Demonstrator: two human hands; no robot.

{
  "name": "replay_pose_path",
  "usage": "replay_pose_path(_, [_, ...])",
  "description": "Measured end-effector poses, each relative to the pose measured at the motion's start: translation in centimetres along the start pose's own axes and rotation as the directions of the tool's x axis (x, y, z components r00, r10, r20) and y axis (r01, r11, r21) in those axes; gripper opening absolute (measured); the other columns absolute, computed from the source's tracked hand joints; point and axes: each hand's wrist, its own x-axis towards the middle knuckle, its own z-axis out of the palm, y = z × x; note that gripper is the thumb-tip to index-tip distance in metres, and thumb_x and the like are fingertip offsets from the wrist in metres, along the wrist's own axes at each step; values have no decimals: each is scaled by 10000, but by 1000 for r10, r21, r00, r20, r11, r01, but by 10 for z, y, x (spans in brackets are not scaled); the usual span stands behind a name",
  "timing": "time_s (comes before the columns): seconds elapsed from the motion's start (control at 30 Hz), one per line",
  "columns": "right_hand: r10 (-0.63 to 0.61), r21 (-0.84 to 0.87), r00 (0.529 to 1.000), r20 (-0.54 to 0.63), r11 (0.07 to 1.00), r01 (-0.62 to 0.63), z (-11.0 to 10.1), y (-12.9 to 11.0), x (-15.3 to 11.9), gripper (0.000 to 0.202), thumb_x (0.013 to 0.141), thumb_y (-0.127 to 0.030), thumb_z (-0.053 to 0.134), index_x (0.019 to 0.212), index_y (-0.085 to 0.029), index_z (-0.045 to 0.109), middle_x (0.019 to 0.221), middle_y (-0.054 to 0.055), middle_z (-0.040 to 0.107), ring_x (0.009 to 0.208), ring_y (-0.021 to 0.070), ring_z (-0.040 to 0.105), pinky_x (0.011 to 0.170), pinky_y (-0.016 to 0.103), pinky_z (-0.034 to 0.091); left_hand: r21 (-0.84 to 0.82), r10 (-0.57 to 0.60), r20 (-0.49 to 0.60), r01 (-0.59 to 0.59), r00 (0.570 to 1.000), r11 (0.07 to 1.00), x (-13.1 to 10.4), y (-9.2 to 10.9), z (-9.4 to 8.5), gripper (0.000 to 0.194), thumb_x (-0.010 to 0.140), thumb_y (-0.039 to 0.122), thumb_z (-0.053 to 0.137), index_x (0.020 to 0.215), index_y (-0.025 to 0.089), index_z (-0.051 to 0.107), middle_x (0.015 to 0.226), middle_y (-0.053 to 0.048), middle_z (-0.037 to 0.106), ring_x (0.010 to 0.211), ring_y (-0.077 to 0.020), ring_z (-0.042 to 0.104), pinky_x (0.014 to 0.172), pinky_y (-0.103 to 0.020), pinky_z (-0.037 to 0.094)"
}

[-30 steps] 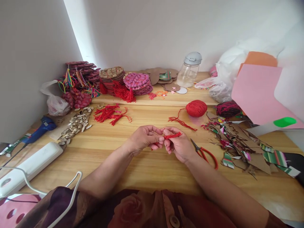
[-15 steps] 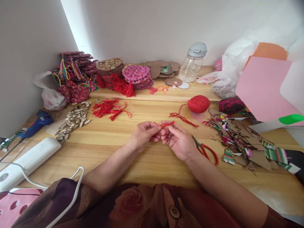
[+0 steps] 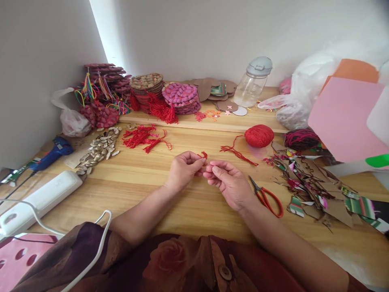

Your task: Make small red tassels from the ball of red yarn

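Note:
My left hand (image 3: pixel 185 168) pinches a small bunch of red yarn (image 3: pixel 204 155), whose end pokes up above the thumb and forefinger. Close beside it, my right hand (image 3: pixel 227 180) has thumb and forefinger pressed together; whatever is between them is too small to make out. A red ball of yarn (image 3: pixel 259 136) lies beyond my right hand, with loose cut strands (image 3: pixel 240 155) in front of it. Red-handled scissors (image 3: pixel 267 196) rest by my right wrist, blades slightly apart. Several red tassels (image 3: pixel 141 137) form a pile to the far left of my hands.
Cardboard scraps (image 3: pixel 322 182) cover the right side. On the back ledge stand stacked round coasters (image 3: pixel 180 97) and a water bottle (image 3: pixel 253 83). Pale shells (image 3: pixel 101 148), a blue glue gun (image 3: pixel 54 154) and a white power strip (image 3: pixel 41 198) with a cable lie left.
My right fingers have come off the red yarn end and closed in a pinch beside the left hand. The yarn end now stands up at my left fingertips. The view has shifted slightly.

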Motion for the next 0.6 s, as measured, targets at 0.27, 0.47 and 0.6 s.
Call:
replay_pose_path(0.27, [-426,-573,904,40,731,370,-2,-6,-9,125,799,-325,708,892,-254,754,934,46,748,795,195,701,684,324,579,615,291,106,-292,951,732,-11,2,-1,123,744,272,643,679,169,654,644,-4,670,572,-107,561,551,-210,420])
replay_pose_path(0.47, [-459,-671,887,57,640,374,-3,-3,-8,191,790,-297,705,970,-253,752,932,46,757,800,207,705,782,364,576,671,315,134,-320,940,668,-16,5,1,104,750,246,628,679,175,650,641,0,670,568,-110,568,575,-214,419])
replay_pose_path(0.6, [-421,-657,906,43,671,343,-6,0,-4,290,775,-293,716,1060,-248,731,949,51,759,830,219,712,813,378,574,692,320,156,-335,934,639,-17,5,1,73,748,223,621,701,179,657,649,1,672,569,-110,567,579,-218,413])
